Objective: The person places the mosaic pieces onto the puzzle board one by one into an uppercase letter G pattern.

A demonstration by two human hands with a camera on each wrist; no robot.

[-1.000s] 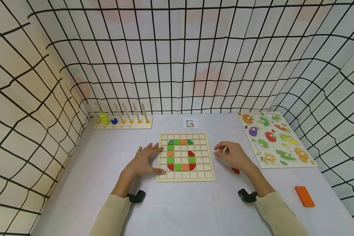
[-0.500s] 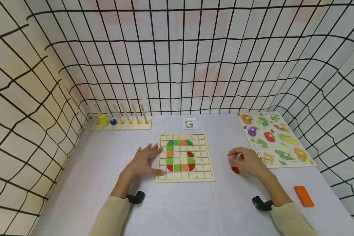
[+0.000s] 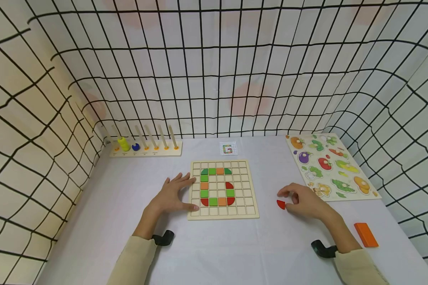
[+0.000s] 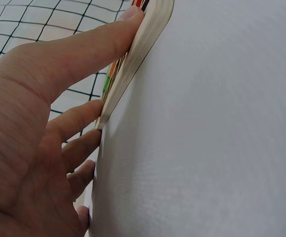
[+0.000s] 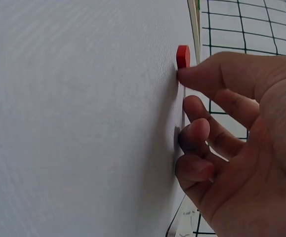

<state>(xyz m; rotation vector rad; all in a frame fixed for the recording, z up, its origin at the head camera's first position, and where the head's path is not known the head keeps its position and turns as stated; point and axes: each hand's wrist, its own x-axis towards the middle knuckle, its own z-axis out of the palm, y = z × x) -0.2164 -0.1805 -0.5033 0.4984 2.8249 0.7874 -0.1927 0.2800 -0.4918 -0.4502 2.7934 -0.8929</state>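
Observation:
A pale wooden grid board (image 3: 245, 211) holds green, orange and red tiles laid in a G-like shape. My left hand (image 3: 171, 196) is spread at its left side, thumb and index finger resting on the edge. In the left wrist view those fingers touch the board's side (image 4: 150, 39). Right of the board, a red quarter-round tile (image 3: 281, 204) lies on the white cloth. My right hand (image 3: 304, 201) is at it, fingers loosely bent. Its thumb touches or nearly touches the red tile (image 5: 183, 56) in the right wrist view; the index fingertip is apart from it.
A small pattern card (image 3: 229, 148) lies behind the board. At the back left stands a peg rack (image 3: 146, 153) with yellow and blue beads. A vegetable puzzle board (image 3: 333, 174) and an orange block (image 3: 366, 234) are on the right. Black netting (image 3: 219, 79) encloses the table.
My right hand has moved right, away from the board, then down to the red tile, which now shows fully. The left hand stays on the board's edge.

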